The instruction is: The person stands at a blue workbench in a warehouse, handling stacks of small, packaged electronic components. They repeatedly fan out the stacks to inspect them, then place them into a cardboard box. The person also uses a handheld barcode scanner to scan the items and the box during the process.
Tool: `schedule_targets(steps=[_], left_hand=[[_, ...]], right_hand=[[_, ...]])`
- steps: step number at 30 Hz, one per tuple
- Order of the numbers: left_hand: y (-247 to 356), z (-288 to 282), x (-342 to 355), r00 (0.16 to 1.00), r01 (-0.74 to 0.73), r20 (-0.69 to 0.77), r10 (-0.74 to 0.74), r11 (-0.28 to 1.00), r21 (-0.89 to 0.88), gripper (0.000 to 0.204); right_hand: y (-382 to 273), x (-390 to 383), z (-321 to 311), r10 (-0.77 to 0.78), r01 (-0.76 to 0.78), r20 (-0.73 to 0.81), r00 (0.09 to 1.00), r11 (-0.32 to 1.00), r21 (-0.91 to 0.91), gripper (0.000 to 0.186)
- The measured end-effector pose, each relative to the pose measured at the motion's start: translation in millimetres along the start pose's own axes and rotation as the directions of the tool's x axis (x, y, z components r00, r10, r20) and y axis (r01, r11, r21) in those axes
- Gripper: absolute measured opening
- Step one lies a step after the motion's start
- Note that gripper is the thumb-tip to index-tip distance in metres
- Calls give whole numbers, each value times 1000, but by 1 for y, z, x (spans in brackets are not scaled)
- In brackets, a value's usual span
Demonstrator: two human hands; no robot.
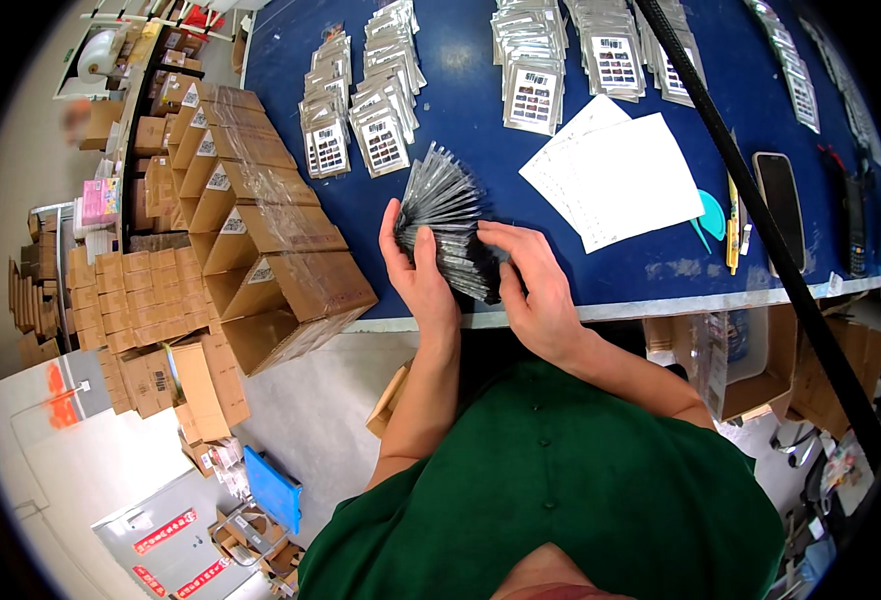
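Between my hands, just above the front edge of the blue table, is a fanned stack of thin silvery and black packets (444, 200). My left hand (421, 270) is closed on the stack's left side, its thumb lying against the packets. My right hand (531, 285) grips the lower right side with curled fingers. Beyond them lie piles of flat silver packets with labels on them (382, 140), more such piles (533, 100), and a fan of white sheets (641, 180).
Open cardboard boxes (286, 310) stand along the table's left edge, with stacked cartons (141, 300) behind. A phone (779, 210), teal tool (711, 215), yellow tool (734, 245) and black handheld device (854, 220) lie at right. A black pole (811, 310) slants across. A box (751, 365) is below.
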State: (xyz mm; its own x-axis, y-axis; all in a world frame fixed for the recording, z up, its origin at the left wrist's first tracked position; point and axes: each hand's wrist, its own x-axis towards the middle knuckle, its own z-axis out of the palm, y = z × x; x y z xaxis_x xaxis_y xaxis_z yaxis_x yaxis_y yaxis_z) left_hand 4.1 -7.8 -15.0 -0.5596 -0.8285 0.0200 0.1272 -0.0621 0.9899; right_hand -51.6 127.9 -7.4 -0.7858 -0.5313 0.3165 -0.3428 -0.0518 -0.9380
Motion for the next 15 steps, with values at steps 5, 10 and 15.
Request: schedule_targets(steps=[5,10,15], left_hand=[[1,2,0,1000,17,-14,-17,1000,-19,45],[-2,0,1,1000,-7,-11,7,1000,16,45],[-4,0,1,1000,-16,-12,16,1000,-1,45]], right_hand=[[2,5,-3,71,-72,19,997,994,82,54],[12,6,-1,43,-45,46,998,999,24,53],[5,12,1,96,-98,27,995,993,64,49]])
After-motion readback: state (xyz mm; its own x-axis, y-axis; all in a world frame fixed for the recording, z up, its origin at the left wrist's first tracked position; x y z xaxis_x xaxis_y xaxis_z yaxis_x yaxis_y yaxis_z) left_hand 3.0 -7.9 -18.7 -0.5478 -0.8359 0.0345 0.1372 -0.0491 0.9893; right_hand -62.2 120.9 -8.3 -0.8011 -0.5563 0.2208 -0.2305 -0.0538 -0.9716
